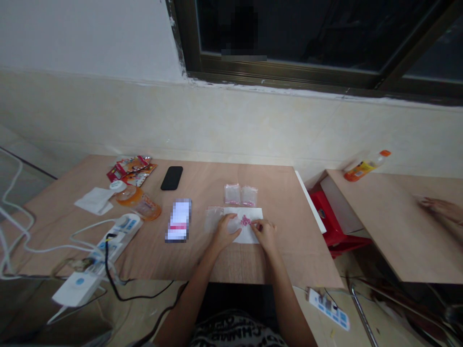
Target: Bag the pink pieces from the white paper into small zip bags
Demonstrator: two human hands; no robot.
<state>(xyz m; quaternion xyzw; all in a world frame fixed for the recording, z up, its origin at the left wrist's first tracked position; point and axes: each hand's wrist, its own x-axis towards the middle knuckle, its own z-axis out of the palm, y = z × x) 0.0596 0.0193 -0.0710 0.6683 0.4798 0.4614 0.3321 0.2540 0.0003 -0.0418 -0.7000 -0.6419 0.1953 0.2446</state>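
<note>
A small cluster of pink beads lies on a white sheet of paper in front of me. My left hand rests at the paper's left side, its thumb and fingers apart in a curve facing the beads. Partly beneath it lies a flat clear plastic bag. My right hand is at the right edge of the cluster, fingertips drawn together; whatever is between them is too small to see. Beyond the paper, two small clear bags lie side by side with pink content along their lower edges.
On the wooden table are a lit phone, a dark phone, an orange drink bottle, snack packets and a corded power strip. Another person's hand is over the right table, which also bears a bottle.
</note>
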